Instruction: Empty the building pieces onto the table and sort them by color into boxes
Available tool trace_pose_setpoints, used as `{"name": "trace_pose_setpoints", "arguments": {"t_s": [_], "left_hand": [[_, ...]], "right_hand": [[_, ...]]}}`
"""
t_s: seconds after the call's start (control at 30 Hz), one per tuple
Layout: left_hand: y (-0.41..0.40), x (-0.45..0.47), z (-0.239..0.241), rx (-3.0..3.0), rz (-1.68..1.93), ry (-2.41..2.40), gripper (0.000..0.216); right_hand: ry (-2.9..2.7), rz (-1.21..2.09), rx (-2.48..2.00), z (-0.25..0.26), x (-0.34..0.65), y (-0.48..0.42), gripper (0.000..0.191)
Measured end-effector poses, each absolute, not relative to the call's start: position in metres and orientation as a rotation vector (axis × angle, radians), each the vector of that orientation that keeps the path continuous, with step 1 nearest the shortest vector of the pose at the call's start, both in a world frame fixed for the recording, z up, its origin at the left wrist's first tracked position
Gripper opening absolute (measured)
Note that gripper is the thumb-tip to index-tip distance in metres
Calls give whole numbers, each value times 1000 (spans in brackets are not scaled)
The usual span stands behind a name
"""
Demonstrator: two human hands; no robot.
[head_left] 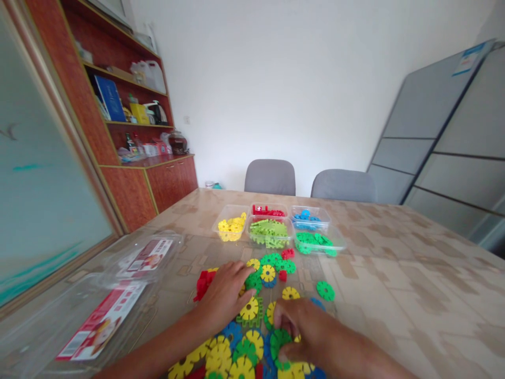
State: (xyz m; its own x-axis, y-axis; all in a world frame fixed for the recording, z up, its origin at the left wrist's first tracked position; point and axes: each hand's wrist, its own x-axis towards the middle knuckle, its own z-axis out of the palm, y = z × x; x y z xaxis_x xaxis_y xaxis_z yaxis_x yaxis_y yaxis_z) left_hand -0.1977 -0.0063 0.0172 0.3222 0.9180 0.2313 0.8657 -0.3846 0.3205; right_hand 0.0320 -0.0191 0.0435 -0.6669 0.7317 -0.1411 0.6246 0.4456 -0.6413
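Notched plastic discs and small blocks in several colours lie in a loose pile on the table before me. My left hand (228,287) rests over the pile's left side, its thumb and fingers apart around a green disc (253,282); a yellow disc (249,309) lies just below the thumb. Close by on the right, my right hand (305,322) has its thumb and curled index finger at a dark green notched disc (278,341), gripping it. Red blocks (203,284) sit beside the left wrist. One green disc (325,290) lies apart on the right.
Behind the pile stand clear plastic boxes sorted by colour: yellow pieces (232,227), red pieces (268,211), light green pieces (270,232), blue pieces (306,218) and green pieces (315,243). Clear lids with labels (103,321) lie at left. Two grey chairs (270,177) stand beyond the table.
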Motion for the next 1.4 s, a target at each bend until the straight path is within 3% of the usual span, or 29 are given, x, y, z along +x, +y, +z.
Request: {"name": "trace_pose_setpoints", "arguments": {"t_s": [0.37,0.5,0.67,0.87,1.03,1.4], "left_hand": [[-10,-195,11,2408,705,1225,42],[-15,-191,15,2394,691,1079,39],[-16,-189,17,2300,702,1226,35],[-14,-191,13,2356,725,1277,33],[-17,-188,15,2463,660,1249,37],[-21,-186,25,2482,596,1202,46]], "right_hand": [[-2181,1285,-953,42,43,15,10],[-2062,1287,-917,35,39,20,15],[-2066,1149,-1016,27,24,10,4],[-2293,827,-1154,24,21,6,23],[-2396,741,-1222,23,24,10,23],[-2109,1308,-951,35,38,20,11]]}}
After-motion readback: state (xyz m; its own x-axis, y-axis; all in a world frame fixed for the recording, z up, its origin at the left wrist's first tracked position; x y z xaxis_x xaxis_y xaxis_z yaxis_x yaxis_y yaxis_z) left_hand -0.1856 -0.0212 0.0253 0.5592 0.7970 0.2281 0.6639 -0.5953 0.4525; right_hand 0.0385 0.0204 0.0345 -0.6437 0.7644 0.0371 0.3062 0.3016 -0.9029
